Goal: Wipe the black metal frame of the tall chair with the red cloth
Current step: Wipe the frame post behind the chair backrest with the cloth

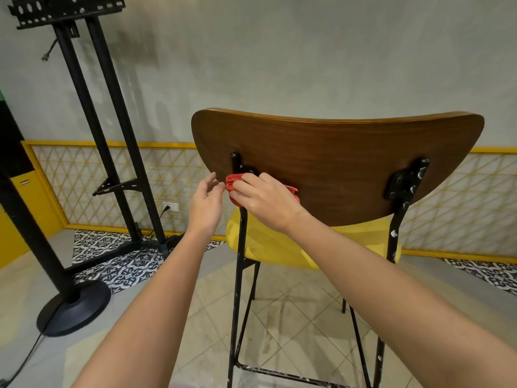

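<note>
Chair: tall chair [335, 163] w/ curved brown wood backrest, yellow seat; upright, back twd camera.
Frame: thin black metal tube frame [239, 275], white-flecked, legs on floor.
Cloth: bunched red cloth [232, 182], against frame's left rear upright, just below backrest bracket.

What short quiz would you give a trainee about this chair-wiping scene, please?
1. True or false: the cloth lies on the seat.
2. Which hand grips the cloth? A. left. B. right. C. neither.
3. Fill in: the bracket flecked with white is the one ___ from the cloth (nearer / farther).

Key
1. False: it is held against the frame, just below the backrest.
2. B: the right hand grips it; the left hand is open beside it.
3. Farther.
</note>
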Tool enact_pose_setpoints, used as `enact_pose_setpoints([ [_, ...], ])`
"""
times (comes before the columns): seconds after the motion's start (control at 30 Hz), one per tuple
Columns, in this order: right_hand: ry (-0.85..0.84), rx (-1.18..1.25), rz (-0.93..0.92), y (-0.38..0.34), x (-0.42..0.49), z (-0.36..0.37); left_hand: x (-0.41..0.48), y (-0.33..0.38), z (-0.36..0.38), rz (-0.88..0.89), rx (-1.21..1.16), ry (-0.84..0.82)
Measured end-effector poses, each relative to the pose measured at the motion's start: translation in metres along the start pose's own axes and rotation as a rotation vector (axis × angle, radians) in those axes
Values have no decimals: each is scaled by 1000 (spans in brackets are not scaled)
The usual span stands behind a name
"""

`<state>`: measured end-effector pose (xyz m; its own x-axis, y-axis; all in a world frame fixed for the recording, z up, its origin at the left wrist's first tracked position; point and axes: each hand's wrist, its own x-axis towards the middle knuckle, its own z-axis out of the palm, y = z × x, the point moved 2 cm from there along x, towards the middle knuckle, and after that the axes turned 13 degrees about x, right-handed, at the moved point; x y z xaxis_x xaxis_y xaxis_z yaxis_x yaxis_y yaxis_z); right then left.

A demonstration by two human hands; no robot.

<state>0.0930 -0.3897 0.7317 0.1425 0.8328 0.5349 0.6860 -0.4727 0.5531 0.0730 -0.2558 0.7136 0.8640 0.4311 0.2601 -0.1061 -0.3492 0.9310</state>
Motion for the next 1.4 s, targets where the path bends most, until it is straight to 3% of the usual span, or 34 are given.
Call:
enact_pose_setpoints([
  [0.1,-60,37,19,-10,-6,8,-2,-3,3,1,41,3],
  [0.33,84,145,90,-4,-8,6,2,-12,9,-44,12,-17],
  [0.63,-54,137,41,-15,-27,39,0,-25,20,-65,24,-60],
  [0.83,88,204,63,-10,-22,28,2,-27,21,-71,9,-42],
  [1.07,-77,175,16,-20,-32,50,-5,-36,31,-70,40,-63],
  [1.27,81,190,57,-16,-24,34,-8,-32,33,-104,-6,-79],
  [1.4,51,209,81,-20,-27,43,-9,-31,32,-104,-30,-67],
])
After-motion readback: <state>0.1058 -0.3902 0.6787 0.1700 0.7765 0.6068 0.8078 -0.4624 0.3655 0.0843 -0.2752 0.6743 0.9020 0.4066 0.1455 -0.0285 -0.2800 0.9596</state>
